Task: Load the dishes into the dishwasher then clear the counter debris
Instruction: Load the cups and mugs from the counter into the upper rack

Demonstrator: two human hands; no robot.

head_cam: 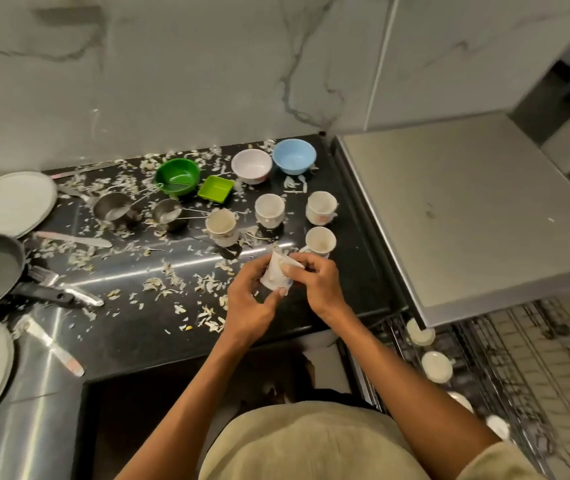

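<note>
A cup [276,271] is held above the counter [159,327], tilted, gripped by the left hand [250,306] from below and pinched at its rim by the right hand [314,285]. It should be emptied of debris [169,285], then placed mouth down in the rack [484,368] beside the loaded cups [435,366].

A grey marble-veined wall [172,64] rises beyond the grip. A black stone counter [131,327] lies beneath and to its left, catching streaks of light. Right of the grip, a pale cabinet panel [467,46] stands above a flat steel surface [467,202].
</note>
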